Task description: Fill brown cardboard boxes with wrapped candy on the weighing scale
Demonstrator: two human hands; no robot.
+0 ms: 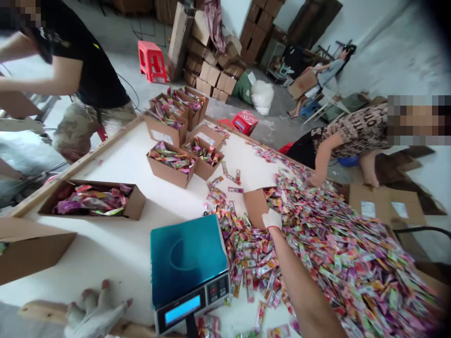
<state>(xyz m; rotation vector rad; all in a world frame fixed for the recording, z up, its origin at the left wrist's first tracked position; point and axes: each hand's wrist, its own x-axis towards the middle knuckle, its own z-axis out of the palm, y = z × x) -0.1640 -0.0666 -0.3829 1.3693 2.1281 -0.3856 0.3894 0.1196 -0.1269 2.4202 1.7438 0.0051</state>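
Observation:
My left hand point(97, 312), in a pale glove with bare fingertips, is at the table's near edge with its fingers spread and nothing in them. My right hand point(273, 219), also gloved, reaches forward and grips the near side of a small cardboard box point(255, 208). That box lies tilted among a large heap of colourful small wrapped packets point(327, 244), its opening partly hidden. Between my hands stands a digital scale point(190, 258) with a bare teal plate and a lit display.
Cardboard boxes full of packets stand at the left point(137, 202) and far side, including a filled box point(171, 171). One person point(88, 70) stands at the left; another person's hand point(319, 178) touches the heap. A red stool point(151, 61) and stacked cartons are behind.

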